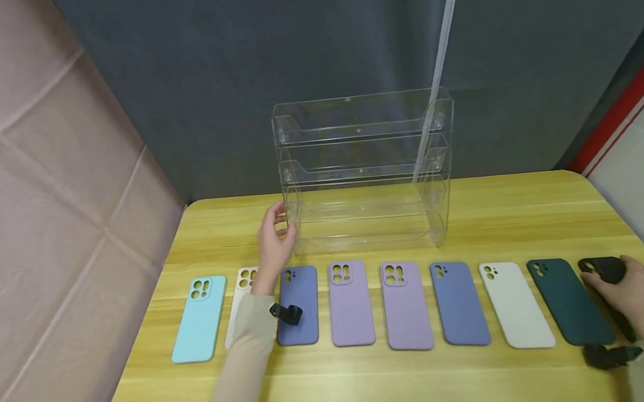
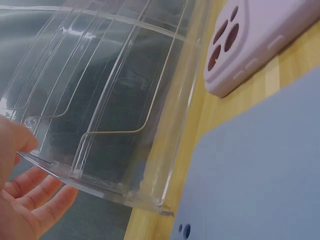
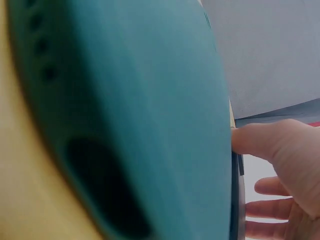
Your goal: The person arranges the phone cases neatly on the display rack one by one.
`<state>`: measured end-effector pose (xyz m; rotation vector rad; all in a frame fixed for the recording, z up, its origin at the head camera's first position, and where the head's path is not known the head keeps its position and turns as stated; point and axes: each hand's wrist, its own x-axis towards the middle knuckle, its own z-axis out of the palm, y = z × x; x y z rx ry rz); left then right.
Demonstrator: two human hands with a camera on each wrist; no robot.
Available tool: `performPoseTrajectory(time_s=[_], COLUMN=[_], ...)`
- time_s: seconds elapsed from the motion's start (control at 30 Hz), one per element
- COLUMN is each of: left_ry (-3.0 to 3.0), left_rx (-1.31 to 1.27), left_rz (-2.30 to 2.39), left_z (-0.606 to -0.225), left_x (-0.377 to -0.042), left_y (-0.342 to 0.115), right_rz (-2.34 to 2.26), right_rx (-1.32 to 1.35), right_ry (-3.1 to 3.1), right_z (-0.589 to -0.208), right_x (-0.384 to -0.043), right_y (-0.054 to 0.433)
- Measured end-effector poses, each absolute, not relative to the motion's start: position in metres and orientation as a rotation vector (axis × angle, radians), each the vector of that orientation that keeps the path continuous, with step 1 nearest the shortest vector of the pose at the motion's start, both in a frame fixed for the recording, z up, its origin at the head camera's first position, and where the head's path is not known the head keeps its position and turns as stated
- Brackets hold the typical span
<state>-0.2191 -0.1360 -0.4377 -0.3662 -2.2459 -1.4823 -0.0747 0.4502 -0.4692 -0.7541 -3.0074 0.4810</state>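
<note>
A clear tiered rack (image 1: 368, 242) stands at the back of the table. My left hand (image 1: 275, 240) holds its left side panel, thumb on one face and fingers on the other, as the left wrist view shows. At the far right my right hand (image 1: 643, 294) grips a black phone case (image 1: 611, 269) by its sides and covers much of it. Just left of that lies a dark green phone case (image 1: 570, 300), which looms large and teal in the right wrist view. Under my left wrist is a blue phone case (image 1: 303, 314), partly hidden.
Along the row lie a turquoise case (image 1: 199, 323), a partly covered white case (image 1: 243, 291), two lilac cases (image 1: 351, 313), (image 1: 408, 315), another blue case (image 1: 462, 307) and a second white case (image 1: 518, 308). A dark curtain (image 1: 219, 76) hangs behind the wooden table (image 1: 373, 388).
</note>
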Motion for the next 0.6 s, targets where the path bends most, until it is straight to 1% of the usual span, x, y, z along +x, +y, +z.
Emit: performPoseTrajectory(time_s=[0.2,0.37,0.6], left_ry=[-2.237,-2.216,-2.223], left_rx=[-0.295,-0.289,-0.294], left_rz=[-1.490,-1.486,-1.469], left_z=[-0.436,-0.433,-0.438], left_x=[-0.221,-0.221,-0.226], left_y=[-0.134,-0.133,-0.134], right_rz=[0.461,0.443,0.442], right_rx=[-0.767,-0.708,-0.752], right_ry=[-3.071,-3.081,-3.083], right_z=[-0.466,-0.466,-0.466], right_x=[-0.077,-0.079,-0.079], right_y=[0.454,0.458,0.462])
